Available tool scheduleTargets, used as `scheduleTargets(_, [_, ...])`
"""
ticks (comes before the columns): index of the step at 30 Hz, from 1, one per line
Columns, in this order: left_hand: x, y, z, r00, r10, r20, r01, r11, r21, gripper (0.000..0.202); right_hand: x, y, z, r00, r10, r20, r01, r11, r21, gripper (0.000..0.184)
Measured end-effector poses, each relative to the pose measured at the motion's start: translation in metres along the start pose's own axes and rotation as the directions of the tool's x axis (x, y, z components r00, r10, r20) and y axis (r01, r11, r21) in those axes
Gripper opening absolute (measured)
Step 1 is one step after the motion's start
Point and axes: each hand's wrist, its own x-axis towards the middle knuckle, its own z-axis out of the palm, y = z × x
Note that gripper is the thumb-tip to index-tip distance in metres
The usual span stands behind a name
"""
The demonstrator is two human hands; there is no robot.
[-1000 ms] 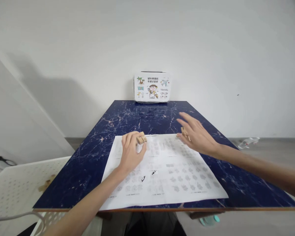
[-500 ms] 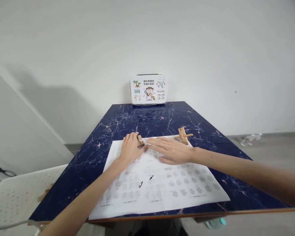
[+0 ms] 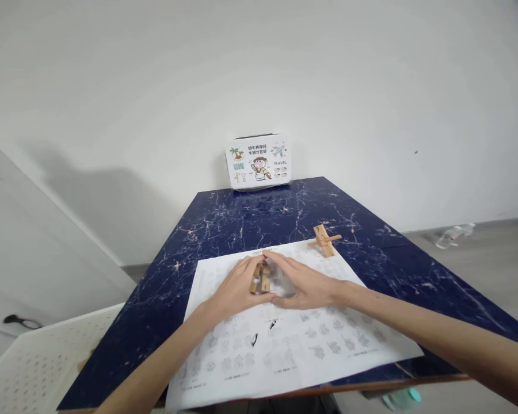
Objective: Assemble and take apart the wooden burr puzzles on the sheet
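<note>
Two small wooden puzzle pieces lie on the printed sheet near its far middle. My left hand curves around their left side, its fingers close to them or touching; exact contact cannot be made out. On the other side, my right hand is arched with thumb and fingers apart, leaving a gap to the pieces. The fingertips of both hands meet behind the pieces and the thumbs meet in front. An assembled wooden cross-shaped piece with a mark on it rests at the sheet's far right corner.
The sheet lies on a blue marbled table. A white illustrated case stands at the table's far end against the wall. To the left is a white perforated basket. Clear plastic bottles lie on the floor at the right.
My left hand has moved right and nearer with the small wooden pieces. My right hand has turned from lying flat to an arch, closing a ring around them. The view has shifted slightly.
</note>
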Motion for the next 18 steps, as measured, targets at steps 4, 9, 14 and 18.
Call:
scheduleTargets(4, [-0.011, -0.015, -0.018, 0.999, 0.003, 0.041, -0.004, 1.0, 0.022, 0.091, 0.006, -0.003, 0.004, 1.0, 0.0, 0.011, 0.0, 1.0, -0.012, 0.1])
scheduleTargets(9, [-0.024, -0.036, -0.033, 0.999, -0.031, 0.043, 0.028, 0.997, 0.074, 0.08, 0.015, -0.003, 0.014, 0.997, -0.015, -0.078, 0.006, 0.993, -0.118, 0.091])
scheduleTargets(14, [-0.025, -0.039, -0.034, 0.998, -0.05, 0.029, 0.048, 0.997, 0.065, 0.07, 0.026, 0.003, 0.013, 0.993, -0.067, -0.096, 0.045, 0.977, -0.211, 0.074])
scheduleTargets(18, [-0.026, -0.034, -0.035, 0.998, -0.058, 0.006, 0.058, 0.998, 0.035, 0.065, 0.028, 0.014, 0.009, 0.992, -0.025, -0.127, 0.0, 0.981, -0.194, 0.056])
